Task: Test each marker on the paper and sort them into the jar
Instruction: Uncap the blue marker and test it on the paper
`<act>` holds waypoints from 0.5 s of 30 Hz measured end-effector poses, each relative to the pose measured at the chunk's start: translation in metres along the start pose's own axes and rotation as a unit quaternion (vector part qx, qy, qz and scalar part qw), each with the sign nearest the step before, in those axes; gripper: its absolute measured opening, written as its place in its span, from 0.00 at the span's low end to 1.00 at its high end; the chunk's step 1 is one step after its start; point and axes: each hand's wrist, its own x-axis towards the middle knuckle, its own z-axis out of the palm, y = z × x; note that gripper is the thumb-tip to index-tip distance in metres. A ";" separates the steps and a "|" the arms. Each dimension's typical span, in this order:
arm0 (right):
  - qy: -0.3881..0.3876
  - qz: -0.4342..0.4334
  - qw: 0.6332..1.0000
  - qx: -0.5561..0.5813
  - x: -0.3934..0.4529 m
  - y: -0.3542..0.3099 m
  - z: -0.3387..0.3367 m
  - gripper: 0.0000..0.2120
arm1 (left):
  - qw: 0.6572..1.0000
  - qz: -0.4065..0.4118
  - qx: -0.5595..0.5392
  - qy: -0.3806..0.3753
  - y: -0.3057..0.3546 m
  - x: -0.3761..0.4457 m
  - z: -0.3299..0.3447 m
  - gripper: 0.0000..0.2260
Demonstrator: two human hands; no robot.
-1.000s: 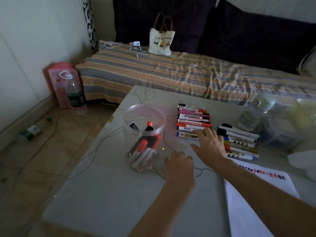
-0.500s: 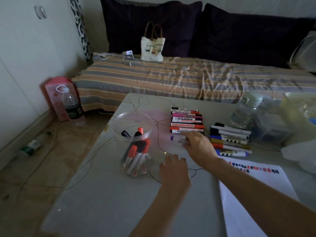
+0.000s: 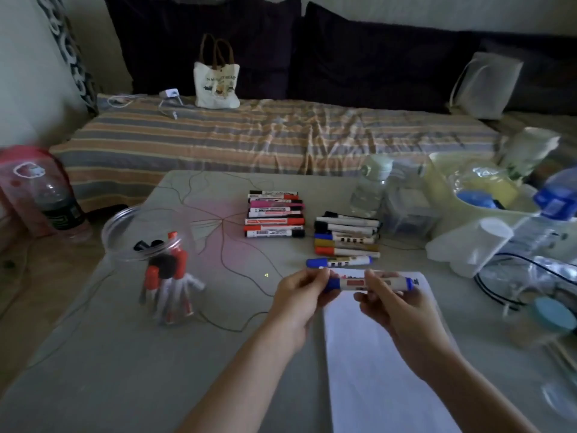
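A grey table (image 3: 125,370) was seen in front of a striped bed (image 3: 249,142), and on the table a white sheet of paper (image 3: 381,364) was laid, with small colour marks at its far edge. To the left of the paper a clear jar (image 3: 150,264) was stood, and several markers with red and black caps had already been put in it. Two rows of markers were laid side by side beyond the paper: a left row (image 3: 274,218) and a right row (image 3: 346,237). A blue marker (image 3: 368,284) was held level just above the far end of the paper. Its blue cap end was pinched by the left hand (image 3: 299,295), and its white body was gripped by the right hand (image 3: 387,303), with fingers curled round it. The cap looked to be still on. The step in hand seemed to be the opening of this marker for its test. Next, the cap would likely need to be pulled off, the tip would need to be drawn across the paper, and the marker would then need to be closed and dropped in the jar.
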 end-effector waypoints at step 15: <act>-0.125 -0.006 0.946 -0.299 0.009 0.004 -0.033 0.10 | 0.999 0.008 0.033 -0.034 -0.014 -0.002 0.032 0.08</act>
